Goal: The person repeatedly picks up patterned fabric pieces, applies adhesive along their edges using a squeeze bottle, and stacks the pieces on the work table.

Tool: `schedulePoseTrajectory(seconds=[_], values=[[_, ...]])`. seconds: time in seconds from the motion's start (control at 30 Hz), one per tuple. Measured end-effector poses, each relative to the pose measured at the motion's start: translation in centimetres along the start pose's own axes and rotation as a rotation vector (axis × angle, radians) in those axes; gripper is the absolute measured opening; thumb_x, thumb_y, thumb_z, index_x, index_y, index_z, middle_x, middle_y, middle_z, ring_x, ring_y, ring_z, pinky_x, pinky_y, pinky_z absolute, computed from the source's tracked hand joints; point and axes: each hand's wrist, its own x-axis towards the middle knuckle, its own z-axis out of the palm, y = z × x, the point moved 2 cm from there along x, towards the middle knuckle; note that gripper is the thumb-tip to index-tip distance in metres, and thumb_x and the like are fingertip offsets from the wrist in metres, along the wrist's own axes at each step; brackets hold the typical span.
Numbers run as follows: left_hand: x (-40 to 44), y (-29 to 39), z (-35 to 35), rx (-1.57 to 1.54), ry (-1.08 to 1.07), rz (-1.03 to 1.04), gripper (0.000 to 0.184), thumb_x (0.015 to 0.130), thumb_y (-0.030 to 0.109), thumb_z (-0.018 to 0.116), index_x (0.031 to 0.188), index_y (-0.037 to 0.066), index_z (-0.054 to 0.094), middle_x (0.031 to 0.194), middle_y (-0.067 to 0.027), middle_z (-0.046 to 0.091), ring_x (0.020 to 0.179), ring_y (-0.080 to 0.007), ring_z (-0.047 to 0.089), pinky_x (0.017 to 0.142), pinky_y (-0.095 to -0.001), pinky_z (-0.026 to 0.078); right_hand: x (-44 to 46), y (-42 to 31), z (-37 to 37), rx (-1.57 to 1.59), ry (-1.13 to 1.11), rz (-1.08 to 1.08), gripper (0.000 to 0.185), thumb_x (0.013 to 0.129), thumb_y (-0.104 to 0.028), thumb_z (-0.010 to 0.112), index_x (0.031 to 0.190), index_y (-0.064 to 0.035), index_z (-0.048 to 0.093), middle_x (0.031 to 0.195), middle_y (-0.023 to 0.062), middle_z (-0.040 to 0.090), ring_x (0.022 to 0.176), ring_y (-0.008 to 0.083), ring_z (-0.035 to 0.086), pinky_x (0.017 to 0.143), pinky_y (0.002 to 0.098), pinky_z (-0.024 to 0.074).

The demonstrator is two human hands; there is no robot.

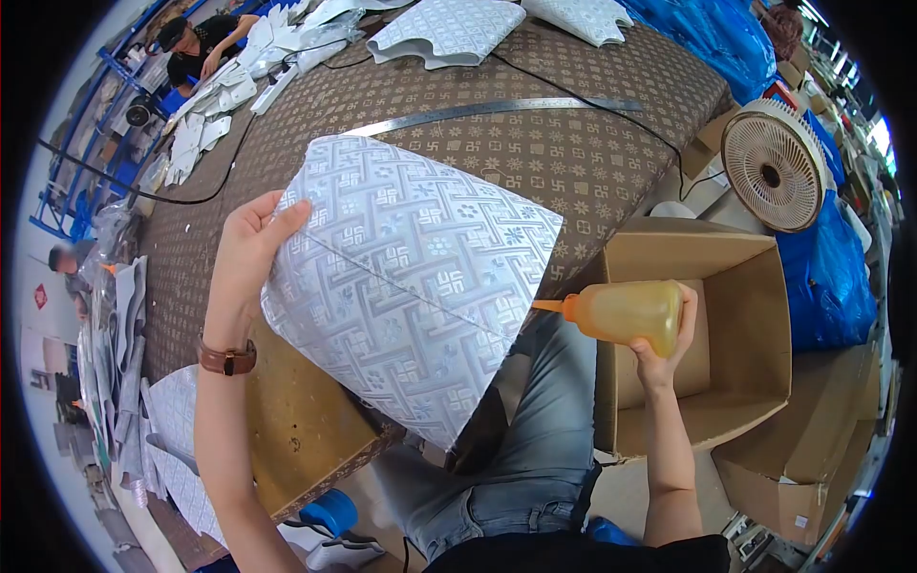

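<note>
My left hand [263, 239] pinches the upper left edge of a silvery-white patterned fabric piece [411, 277], thumb on top. The piece is held up at a slant over the table edge and my lap, with a seam line running across it. My right hand [673, 334] is wrapped round a squeeze bottle [630, 313] of yellowish liquid. The bottle lies sideways, its orange nozzle pointing left at the right edge of the piece. Whether the tip touches the fabric I cannot tell.
A brown patterned table [535, 162] bears a metal ruler [478, 111], a black cable and more fabric pieces [449, 33]. An open cardboard box [707, 334] and a fan [774, 167] stand at the right. A person [205, 48] works at the far left.
</note>
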Motion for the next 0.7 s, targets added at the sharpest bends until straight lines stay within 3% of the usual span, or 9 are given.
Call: schedulePoseTrajectory(seconds=[0.37, 0.6, 0.7], values=[[-1.0, -1.2, -0.7, -0.032, 0.045, -0.016, 0.022, 0.089, 0.014, 0.063, 0.102, -0.003, 0.063, 0.091, -0.0032, 0.068, 0.075, -0.0051, 0.06, 0.07, -0.0186, 0.046, -0.8, 1.4, 0.2, 0.034, -0.008, 0.124, 0.083, 0.065, -0.06, 0.076, 0.115, -0.0018, 0.043, 0.101, 0.0039, 0.046, 0.096, 0.0137, 0.049, 0.084, 0.028, 0.0417], [-1.2, -2.1, -1.3, -0.028, 0.028, -0.026, 0.022, 0.088, 0.014, 0.063, 0.103, -0.003, 0.063, 0.092, -0.003, 0.068, 0.075, -0.0048, 0.06, 0.07, -0.018, 0.046, -2.1, 2.5, 0.6, 0.289, 0.048, 0.249, 0.066, 0.078, -0.043, 0.071, 0.121, -0.0009, 0.043, 0.107, 0.0046, 0.05, 0.098, 0.0147, 0.052, 0.087, 0.0296, 0.0425], [-1.5, -2.5, -1.7, -0.035, 0.034, -0.03, 0.024, 0.089, 0.016, 0.063, 0.105, -0.002, 0.063, 0.093, -0.0026, 0.067, 0.077, -0.0043, 0.059, 0.072, -0.0186, 0.046, -3.1, 2.8, 0.8, 0.321, 0.068, 0.359, 0.066, 0.077, -0.044, 0.072, 0.118, -0.0015, 0.044, 0.103, 0.0044, 0.05, 0.095, 0.0132, 0.051, 0.083, 0.0278, 0.0428]])
